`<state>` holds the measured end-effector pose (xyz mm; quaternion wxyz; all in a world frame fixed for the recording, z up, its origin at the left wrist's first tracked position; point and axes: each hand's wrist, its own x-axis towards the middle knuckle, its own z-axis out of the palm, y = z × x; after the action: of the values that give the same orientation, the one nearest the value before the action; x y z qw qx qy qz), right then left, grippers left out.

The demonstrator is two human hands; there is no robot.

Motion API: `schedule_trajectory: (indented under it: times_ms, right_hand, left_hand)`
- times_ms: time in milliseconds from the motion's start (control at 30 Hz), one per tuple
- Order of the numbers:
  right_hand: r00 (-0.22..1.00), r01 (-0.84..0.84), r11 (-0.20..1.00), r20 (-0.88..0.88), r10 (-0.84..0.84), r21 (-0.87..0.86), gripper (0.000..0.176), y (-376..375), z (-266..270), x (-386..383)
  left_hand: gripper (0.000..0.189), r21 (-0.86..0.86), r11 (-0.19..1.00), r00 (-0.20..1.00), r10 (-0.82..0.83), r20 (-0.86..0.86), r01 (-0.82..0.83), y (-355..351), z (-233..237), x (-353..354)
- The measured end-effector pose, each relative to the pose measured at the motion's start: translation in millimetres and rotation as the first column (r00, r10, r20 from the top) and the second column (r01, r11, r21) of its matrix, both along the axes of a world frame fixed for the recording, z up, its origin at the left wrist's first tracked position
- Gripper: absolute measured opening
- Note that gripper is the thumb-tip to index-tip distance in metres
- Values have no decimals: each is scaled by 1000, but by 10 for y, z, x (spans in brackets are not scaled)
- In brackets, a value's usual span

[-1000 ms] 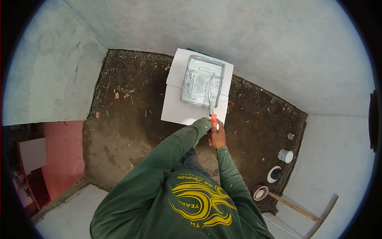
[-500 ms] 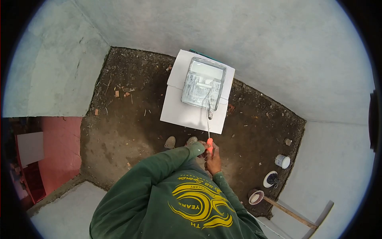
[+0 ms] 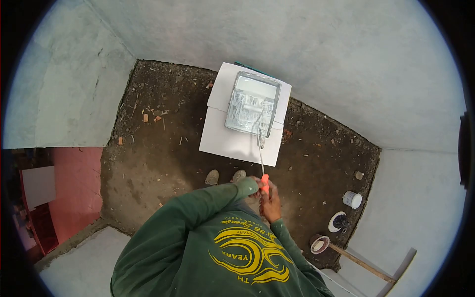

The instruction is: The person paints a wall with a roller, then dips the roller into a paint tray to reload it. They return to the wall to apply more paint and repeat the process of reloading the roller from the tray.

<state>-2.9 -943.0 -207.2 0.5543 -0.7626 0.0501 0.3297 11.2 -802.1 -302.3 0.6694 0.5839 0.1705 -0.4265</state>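
Note:
A paint roller with an orange handle and a thin metal rod reaches forward from my hands; its white roller head lies in a paint tray. White paint fills the far part of the tray. The tray rests on white sheets on the ground. My left hand is closed at the handle, its fingers partly hidden by the green sleeve. My right hand is wrapped round the handle's lower part.
Pale walls surround the dirt floor. At the right are a white bucket, a round lid, a small tub and a wooden-handled tool. Brick bits lie left of the sheets.
Both hands and the orange handle have shifted slightly right and closer to my body. The roller head has moved slightly toward me within the tray.

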Motion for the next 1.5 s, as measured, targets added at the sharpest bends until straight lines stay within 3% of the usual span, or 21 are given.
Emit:
schedule_trajectory:
  times_ms: [100, 233, 267, 300, 367, 433, 633, 700, 833, 933, 1000, 1100, 1133, 1200, 1267, 1333, 1367, 1433, 1500]
  right_hand:
    - [998, -12, 999, -55, 11, -29, 42, -38, 13, -102]
    - [952, -73, 993, 290, 97, -92, 45, -32, -630, 10]
    - [901, -89, 991, 417, 122, -97, 45, 15, -735, 104]
    - [900, -86, 992, 419, 118, -94, 45, 121, -604, 223]
    - [995, -53, 986, 77, 66, -160, 43, 390, -139, 482]
    - [995, -52, 986, 77, 65, -158, 42, 407, -187, 558]
    - [994, -85, 987, 58, 93, -133, 44, 107, -244, 189]
    - [951, -141, 980, 257, 174, -142, 46, -101, -371, -50]
    - [957, -149, 983, 236, 171, -106, 46, -232, -336, -175]
    - [965, -149, 985, 203, 164, -89, 44, -123, -224, 17]
    - [990, -99, 986, -110, 85, -134, 41, 43, -78, 253]
    - [990, -55, 994, -138, 42, -91, 38, 41, -473, 419]
    - [999, -31, 991, -30, 27, -127, 37, 73, -520, 425]
    - [962, -23, 977, 262, 79, -212, 36, -167, -1192, 309]
    - [993, 8, 990, 121, 10, -143, 34, 6, -370, 238]
    - [993, 12, 1000, -117, -12, 3, 33, -99, -324, 132]
    - [995, 7, 1000, -99, -6, 8, 32, -31, -92, 88]
    - [998, -19, 999, -66, 21, 35, 31, 75, 92, 55]
    - [978, -131, 976, 183, 99, 174, 30, 111, 16, 31]
  left_hand:
    - [36, -62, 998, 996, -18, -91, 12, -51, -12, -143]
    - [33, 9, 998, 982, 68, -175, -67, -13, -156, 2]
    - [36, 24, 991, 987, 131, -92, -129, 82, -40, 112]
    - [39, 34, 981, 981, 193, -6, -193, 160, 29, 225]
    - [36, 78, 983, 986, 166, 2, -165, 218, -192, 484]
    - [35, 121, 982, 990, 143, 6, -143, 229, -316, 534]
    - [38, -67, 996, 996, 62, -70, -67, 28, -483, 148]
    - [40, -44, 999, 994, 6, -108, -10, -41, -250, -77]
    - [41, -121, 993, 987, -25, -158, 6, -77, -165, -171]
    - [40, -36, 999, 980, -12, -201, 5, -107, -195, -5]
    - [39, -21, 999, 982, -42, -183, 38, -107, -203, 95]
    - [38, 27, 998, 987, -56, -154, 61, -112, -195, 227]
    - [38, 49, 997, 989, -52, -142, 60, -117, -199, 261]
    - [38, 96, 994, 992, -38, -119, 49, -119, -169, 313]
    - [37, 142, 989, 994, -20, -109, 35, -130, -186, 331]
    - [34, 89, 996, 999, 31, -16, -30, -80, -279, 196]
    - [32, -4, 997, 995, 72, -63, -73, 12, -46, 126]
    - [34, 79, 994, 995, 79, -61, -75, 122, 38, 26]
    - [37, 39, 992, 983, 112, 142, -118, 319, 280, -118]
